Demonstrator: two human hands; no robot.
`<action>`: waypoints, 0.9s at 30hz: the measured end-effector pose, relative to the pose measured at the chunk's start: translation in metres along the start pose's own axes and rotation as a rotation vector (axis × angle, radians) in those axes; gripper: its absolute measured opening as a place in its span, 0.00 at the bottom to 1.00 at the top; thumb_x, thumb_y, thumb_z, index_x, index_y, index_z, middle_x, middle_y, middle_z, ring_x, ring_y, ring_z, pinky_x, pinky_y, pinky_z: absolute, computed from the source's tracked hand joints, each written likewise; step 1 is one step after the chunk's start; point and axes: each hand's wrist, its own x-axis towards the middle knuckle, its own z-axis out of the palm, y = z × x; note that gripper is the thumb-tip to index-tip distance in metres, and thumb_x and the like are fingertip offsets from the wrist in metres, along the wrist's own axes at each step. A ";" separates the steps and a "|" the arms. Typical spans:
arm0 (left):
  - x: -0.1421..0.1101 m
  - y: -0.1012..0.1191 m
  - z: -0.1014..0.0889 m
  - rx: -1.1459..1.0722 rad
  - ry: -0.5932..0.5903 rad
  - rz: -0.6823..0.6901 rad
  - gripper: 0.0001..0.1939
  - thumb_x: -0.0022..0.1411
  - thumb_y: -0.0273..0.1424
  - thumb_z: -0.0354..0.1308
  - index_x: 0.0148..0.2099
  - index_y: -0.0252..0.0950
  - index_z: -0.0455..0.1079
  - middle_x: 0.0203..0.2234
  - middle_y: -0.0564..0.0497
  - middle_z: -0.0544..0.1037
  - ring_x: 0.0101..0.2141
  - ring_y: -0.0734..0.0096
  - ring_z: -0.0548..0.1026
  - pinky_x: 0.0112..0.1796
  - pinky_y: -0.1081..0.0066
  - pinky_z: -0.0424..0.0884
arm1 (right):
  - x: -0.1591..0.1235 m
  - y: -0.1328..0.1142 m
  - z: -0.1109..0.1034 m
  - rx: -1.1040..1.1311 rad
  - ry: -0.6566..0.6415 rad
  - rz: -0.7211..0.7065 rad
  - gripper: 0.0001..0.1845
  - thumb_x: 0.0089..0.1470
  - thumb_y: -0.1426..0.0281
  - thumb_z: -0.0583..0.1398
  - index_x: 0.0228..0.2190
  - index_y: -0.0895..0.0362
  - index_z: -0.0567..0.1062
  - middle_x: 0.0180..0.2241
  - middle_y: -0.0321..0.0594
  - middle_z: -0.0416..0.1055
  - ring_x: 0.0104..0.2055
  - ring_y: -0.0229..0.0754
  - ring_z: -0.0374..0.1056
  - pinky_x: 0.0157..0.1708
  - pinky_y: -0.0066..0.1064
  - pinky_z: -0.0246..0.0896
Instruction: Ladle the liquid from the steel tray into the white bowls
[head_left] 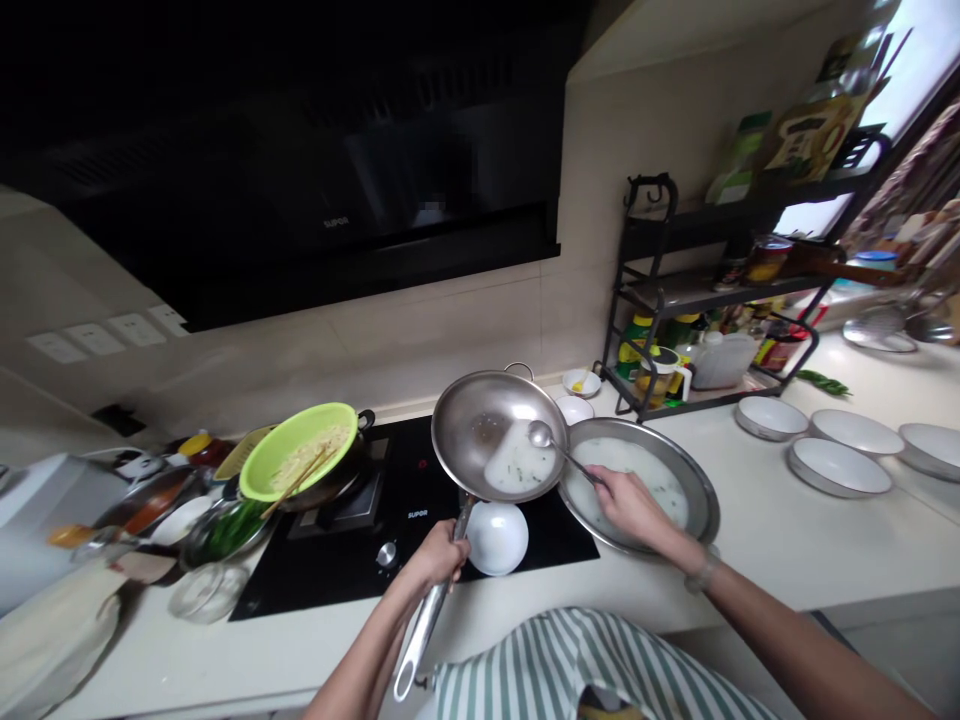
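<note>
My left hand [441,553] is wrapped round the long metal handle of a steel wok [457,425]. The wok is tilted to the right, and a whitish soup [517,458] with green bits pools on that side. In my right hand [626,505] is a metal ladle [540,434], its bowl down at the soup in the wok. Beside and partly under the wok's right rim stands a wide steel basin [705,500] holding similar pale soup. A white bowl [497,540] sits just below the wok, near my left hand.
A green colander [259,465] with noodle-like strips and chopsticks [300,480] rests over a dark pan on the black cooktop [330,575]. Several white bowls [840,466] stand at the right. Behind them is a black spice rack [637,290]. A range hood [450,240] hangs above.
</note>
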 end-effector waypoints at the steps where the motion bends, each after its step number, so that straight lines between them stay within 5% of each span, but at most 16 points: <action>1: 0.000 0.000 0.000 -0.001 0.003 -0.002 0.08 0.52 0.20 0.49 0.29 0.37 0.55 0.13 0.60 0.63 0.11 0.79 0.59 0.13 0.76 0.60 | 0.005 -0.004 0.004 -0.042 -0.025 0.002 0.25 0.54 0.76 0.49 0.50 0.63 0.73 0.41 0.53 0.77 0.44 0.50 0.72 0.46 0.35 0.59; 6: -0.001 0.002 0.001 0.010 0.015 -0.008 0.08 0.52 0.20 0.50 0.29 0.37 0.56 0.13 0.60 0.62 0.12 0.79 0.59 0.14 0.76 0.60 | 0.021 -0.012 0.015 -0.031 -0.104 0.013 0.23 0.52 0.79 0.51 0.48 0.62 0.75 0.36 0.52 0.77 0.41 0.49 0.72 0.41 0.31 0.59; 10: -0.002 0.002 0.000 0.038 0.029 -0.031 0.07 0.53 0.23 0.54 0.30 0.37 0.57 0.14 0.60 0.63 0.13 0.79 0.61 0.16 0.77 0.60 | 0.025 -0.012 0.013 0.303 -0.115 0.183 0.20 0.50 0.79 0.51 0.43 0.64 0.75 0.24 0.43 0.74 0.29 0.41 0.70 0.30 0.27 0.59; 17: -0.003 0.003 0.000 0.043 0.033 -0.039 0.06 0.53 0.26 0.57 0.32 0.35 0.61 0.15 0.59 0.64 0.14 0.78 0.62 0.17 0.76 0.62 | 0.015 -0.014 -0.008 0.838 -0.133 0.472 0.21 0.43 0.76 0.55 0.43 0.64 0.71 0.15 0.31 0.64 0.14 0.31 0.51 0.14 0.23 0.41; 27: -0.002 0.003 -0.001 0.036 0.011 -0.012 0.07 0.53 0.23 0.53 0.29 0.36 0.57 0.13 0.60 0.63 0.13 0.79 0.61 0.15 0.78 0.58 | -0.001 -0.011 -0.020 0.904 -0.163 0.525 0.21 0.40 0.74 0.56 0.40 0.63 0.71 0.15 0.31 0.65 0.13 0.29 0.51 0.13 0.20 0.38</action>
